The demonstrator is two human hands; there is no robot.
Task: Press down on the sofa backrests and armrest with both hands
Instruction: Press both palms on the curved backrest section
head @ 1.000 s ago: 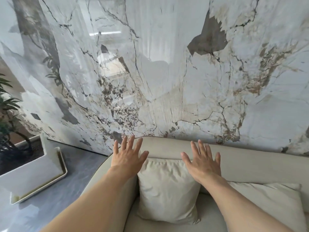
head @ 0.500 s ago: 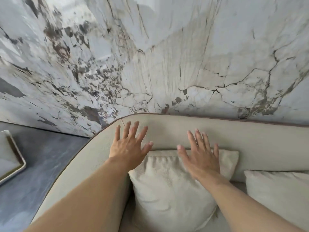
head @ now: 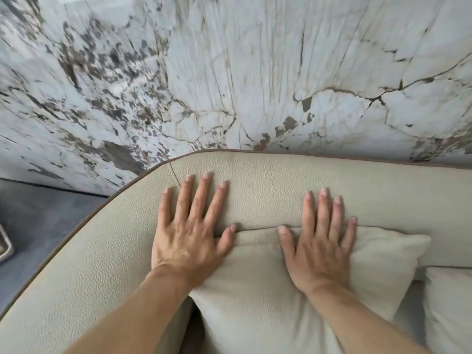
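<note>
A beige textured sofa backrest (head: 281, 185) curves from the right around to an armrest (head: 84, 267) at the left. My left hand (head: 190, 233) lies flat with fingers spread on the backrest near the corner seam, its thumb at the top edge of a beige cushion (head: 258, 290). My right hand (head: 319, 249) lies flat too, palm on the cushion's top and fingertips on the backrest. Neither hand holds anything.
A marble-patterned wall (head: 229, 72) rises right behind the sofa. A second beige cushion (head: 449, 310) leans at the right. Dark grey floor (head: 38, 221) shows at the left, with the corner of a white planter (head: 3, 246) at the frame edge.
Both hands have moved forward and come down flat onto the backrest and cushion top. The view has closed in on the sofa, and the planter has slid almost out of view.
</note>
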